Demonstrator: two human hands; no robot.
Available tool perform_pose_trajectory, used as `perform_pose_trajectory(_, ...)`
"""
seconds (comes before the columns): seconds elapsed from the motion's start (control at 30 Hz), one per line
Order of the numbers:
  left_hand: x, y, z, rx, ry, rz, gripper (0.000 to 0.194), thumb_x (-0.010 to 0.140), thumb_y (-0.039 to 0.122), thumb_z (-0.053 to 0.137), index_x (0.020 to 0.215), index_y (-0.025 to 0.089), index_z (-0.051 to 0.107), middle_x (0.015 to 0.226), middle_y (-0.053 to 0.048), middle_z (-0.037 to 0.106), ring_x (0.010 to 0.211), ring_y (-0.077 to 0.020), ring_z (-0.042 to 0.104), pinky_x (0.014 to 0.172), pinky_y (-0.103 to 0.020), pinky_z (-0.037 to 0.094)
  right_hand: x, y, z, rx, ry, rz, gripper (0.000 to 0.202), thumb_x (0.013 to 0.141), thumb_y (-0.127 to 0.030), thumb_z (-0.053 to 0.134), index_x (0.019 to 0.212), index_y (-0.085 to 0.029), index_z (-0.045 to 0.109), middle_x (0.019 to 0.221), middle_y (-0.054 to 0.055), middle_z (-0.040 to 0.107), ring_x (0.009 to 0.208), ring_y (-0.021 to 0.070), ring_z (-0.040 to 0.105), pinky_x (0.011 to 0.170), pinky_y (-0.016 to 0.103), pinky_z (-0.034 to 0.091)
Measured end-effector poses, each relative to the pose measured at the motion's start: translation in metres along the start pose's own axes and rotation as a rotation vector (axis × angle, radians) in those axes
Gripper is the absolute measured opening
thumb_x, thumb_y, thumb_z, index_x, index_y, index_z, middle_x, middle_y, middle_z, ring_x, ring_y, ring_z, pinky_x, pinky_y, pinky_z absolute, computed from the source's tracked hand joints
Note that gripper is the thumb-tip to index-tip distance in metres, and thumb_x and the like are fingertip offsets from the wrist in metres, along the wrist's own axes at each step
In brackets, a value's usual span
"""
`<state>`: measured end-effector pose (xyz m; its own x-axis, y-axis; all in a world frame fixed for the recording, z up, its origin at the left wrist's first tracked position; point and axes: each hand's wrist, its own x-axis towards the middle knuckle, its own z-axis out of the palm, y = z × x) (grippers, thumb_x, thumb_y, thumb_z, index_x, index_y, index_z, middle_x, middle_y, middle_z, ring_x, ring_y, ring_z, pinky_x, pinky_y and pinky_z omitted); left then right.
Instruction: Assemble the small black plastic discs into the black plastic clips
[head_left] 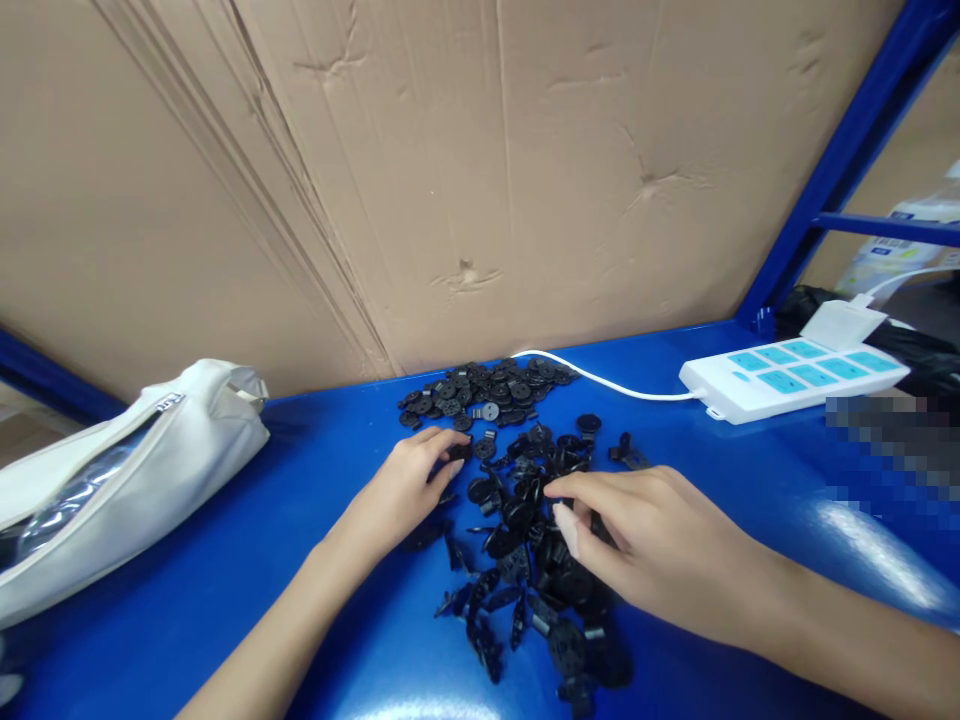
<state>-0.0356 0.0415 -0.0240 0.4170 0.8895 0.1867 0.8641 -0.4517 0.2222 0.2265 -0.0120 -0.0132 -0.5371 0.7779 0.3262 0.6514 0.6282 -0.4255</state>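
Note:
Many small black round parts with tabs lie in a loose pile [517, 540] on the blue surface. Behind it, nearer the cardboard, is a flatter heap of similar black discs [487, 390]. My left hand [420, 480] is at the left edge of the pile, its thumb and fingers around a black part. Over the right side of the pile is my right hand [637, 530], thumb and index finger apart, with black parts just beyond the fingertips; nothing shows held between them.
A white power strip [795, 375] with blue sockets and a plug sits at the right, its cable running behind the heap. A pale zipped pouch [142, 470] lies at the left. Cardboard [450, 180] stands at the back, beside a blue metal frame [847, 160].

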Motion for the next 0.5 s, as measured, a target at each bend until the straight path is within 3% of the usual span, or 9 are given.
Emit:
perform_pose_trajectory(0.27, -0.0021, -0.0019, 0.0004, 0.036, 0.03, 0.012, 0.036, 0.093, 0.021, 0.037, 0.125, 0.017, 0.055, 0.112, -0.01, 0.066, 0.1, -0.0227, 0.065, 0.088, -0.037, 0.053, 0.0028, 0.0031, -0.0003, -0.009, 0.008, 0.024, 0.024, 0.091, -0.021, 0.046, 0.105, -0.025, 0.065, 0.082, -0.004, 0.073, 0.067, 0.0157, 0.068, 0.06, 0.027, 0.042)
perform_pose_trajectory(0.5, 0.0012, 0.0018, -0.0025, 0.034, 0.087, 0.009, 0.028, 0.092, 0.023, 0.041, 0.1, 0.016, 0.067, 0.098, -0.007, 0.07, 0.088, -0.021, 0.067, 0.083, -0.034, 0.054, 0.0031, 0.0006, -0.0022, 0.057, 0.018, 0.033, 0.023, 0.09, -0.019, 0.047, 0.103, -0.023, 0.066, 0.071, -0.003, 0.068, 0.058, 0.0139, 0.062, 0.056, 0.027, 0.041)
